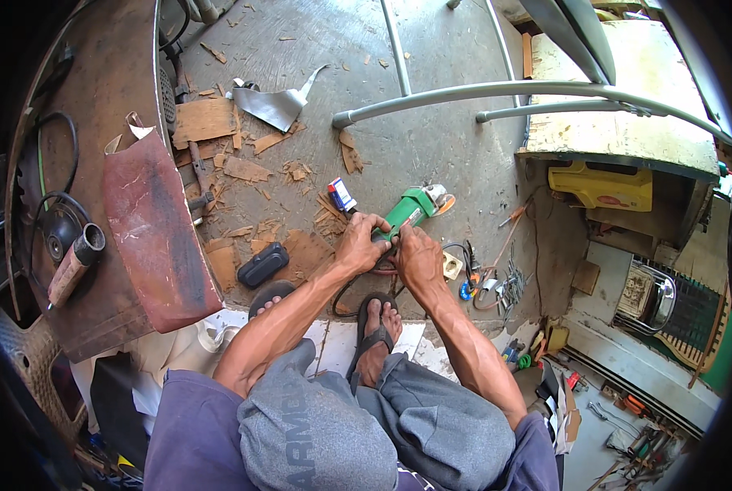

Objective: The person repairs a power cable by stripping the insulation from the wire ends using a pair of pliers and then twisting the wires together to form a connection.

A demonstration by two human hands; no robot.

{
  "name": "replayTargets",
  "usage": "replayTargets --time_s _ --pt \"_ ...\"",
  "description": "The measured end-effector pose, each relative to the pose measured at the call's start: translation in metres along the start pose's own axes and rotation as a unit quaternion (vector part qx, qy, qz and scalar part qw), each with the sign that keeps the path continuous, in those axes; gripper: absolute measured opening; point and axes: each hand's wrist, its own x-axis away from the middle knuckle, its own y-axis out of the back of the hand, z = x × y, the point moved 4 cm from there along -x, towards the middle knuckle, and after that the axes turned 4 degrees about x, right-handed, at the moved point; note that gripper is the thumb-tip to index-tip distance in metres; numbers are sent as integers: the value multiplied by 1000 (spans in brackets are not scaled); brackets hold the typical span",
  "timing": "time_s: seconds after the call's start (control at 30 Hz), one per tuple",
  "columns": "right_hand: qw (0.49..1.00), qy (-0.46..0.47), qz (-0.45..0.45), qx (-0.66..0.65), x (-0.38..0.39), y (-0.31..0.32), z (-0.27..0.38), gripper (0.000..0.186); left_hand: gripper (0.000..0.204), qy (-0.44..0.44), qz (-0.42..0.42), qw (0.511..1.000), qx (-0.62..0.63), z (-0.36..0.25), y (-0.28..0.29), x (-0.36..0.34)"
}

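Observation:
A green angle grinder (412,211) with a guard and a disc at its far end is between my hands, above the floor in front of my feet. My left hand (361,240) grips its rear part, fingers curled round it. My right hand (415,259) is closed at the grinder's near side, thumb and fingertips close to the left hand's; exactly what they pinch is partly hidden. A small blue, white and red box (341,195) is just beyond my left hand. A black cord loops below the grinder, and a cream socket block (451,264) is right of my right hand.
Wood scraps (247,170), a bent metal sheet (272,104) and a black case (263,265) lie on the floor. A grey tubular frame (464,92) stands beyond. Left is a brown bench (71,319) with red leather; right, a cabinet holding a yellow case (600,187), and scattered tools (506,290).

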Motion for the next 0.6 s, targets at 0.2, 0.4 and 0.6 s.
replayTargets --time_s 0.2,0.4,0.6 --pt "999 -45 -17 -22 6 -6 -1 15 36 -41 -28 999 -13 -3 -7 5" --pt "981 -148 -14 -129 20 -10 -16 18 37 -66 -64 994 -52 -1 -18 11" --pt "870 -289 41 -397 22 -31 -38 22 36 -73 -53 994 -62 -5 -17 8"
